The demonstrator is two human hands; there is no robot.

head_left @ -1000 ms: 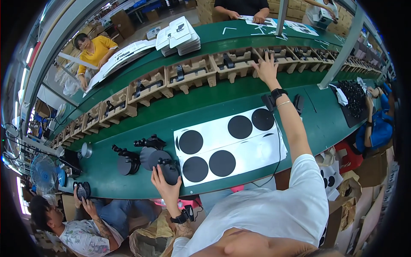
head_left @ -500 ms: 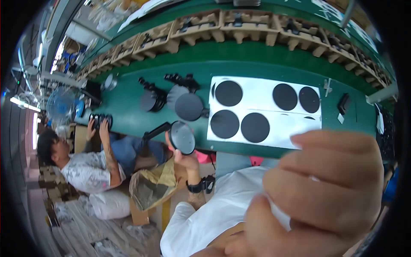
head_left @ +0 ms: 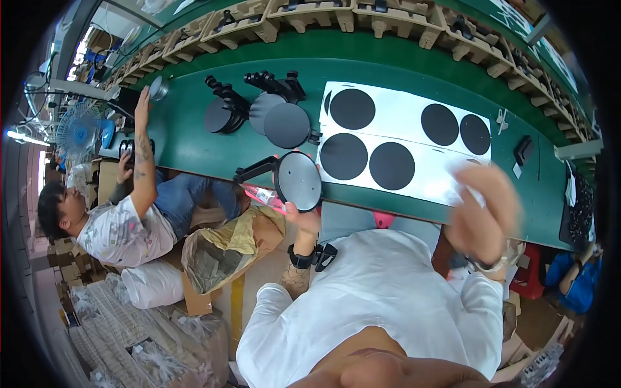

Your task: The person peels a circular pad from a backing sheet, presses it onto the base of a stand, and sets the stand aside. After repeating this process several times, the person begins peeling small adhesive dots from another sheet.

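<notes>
My left hand (head_left: 304, 220) grips a round stand base (head_left: 299, 181) by its lower rim, over the bench's near edge. The base is tilted, its grey flat face with small holes toward me, and a black arm reaches out to its left. On the bench lies a white sheet (head_left: 420, 156) with several black round pads (head_left: 392, 165) on it. Over the sheet's near right corner is my right hand (head_left: 485, 207), smeared by motion; whether it holds anything cannot be made out.
More black stands with round bases (head_left: 286, 125) stand on the green bench (head_left: 187, 139), left of the sheet. Cardboard trays (head_left: 310, 14) line the back. A small black part (head_left: 524, 150) lies at right. To the left a co-worker (head_left: 129, 220) sits beside a paper-lined bag (head_left: 223, 252).
My right hand has drawn away from close before the camera to the sheet's near right corner. My left hand still holds the base, now more upright. The co-worker has raised one arm.
</notes>
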